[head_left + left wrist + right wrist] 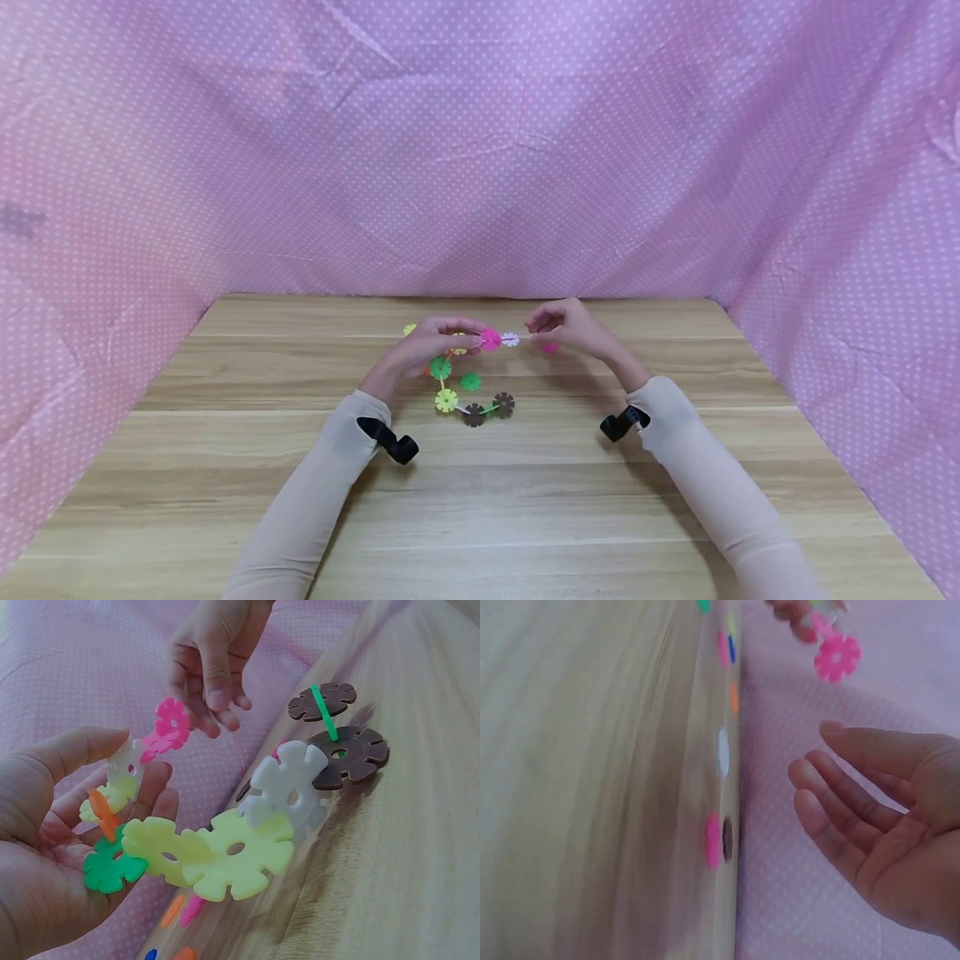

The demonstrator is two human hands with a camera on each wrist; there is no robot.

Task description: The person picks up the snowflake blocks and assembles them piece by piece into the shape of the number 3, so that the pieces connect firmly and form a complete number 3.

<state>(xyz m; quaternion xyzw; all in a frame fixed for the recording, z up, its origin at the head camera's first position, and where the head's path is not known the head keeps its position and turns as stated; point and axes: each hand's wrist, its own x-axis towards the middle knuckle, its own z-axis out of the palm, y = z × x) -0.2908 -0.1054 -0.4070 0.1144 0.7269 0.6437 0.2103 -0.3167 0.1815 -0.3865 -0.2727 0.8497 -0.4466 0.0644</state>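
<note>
left hand (423, 350): raised over the far middle of the table (225, 467), fingers curled round one end of a chain of plastic flower discs (225, 851). in the left wrist view the thumb and fingers cradle the green, orange and pale yellow discs of the chain; a pink disc (171, 727) sticks out at its upper end toward the other hand.

right hand (573, 327): raised level with the left, just beside the pink disc and apart from it. in both wrist views its fingers are loose and only lightly bent, palm showing, holding nothing.

chain of plastic flower discs: hangs from the left hand down to the table; two yellow discs, a white one and two brown discs (341, 754) joined by a green one set on edge. the brown end rests on the wood near the table's middle.

loose discs (721, 754): several lie scattered along the far edge of the table, pink, white, orange and blue among them.

backdrop: pink dotted cloth (480, 142) hangs behind and at both sides.
</note>
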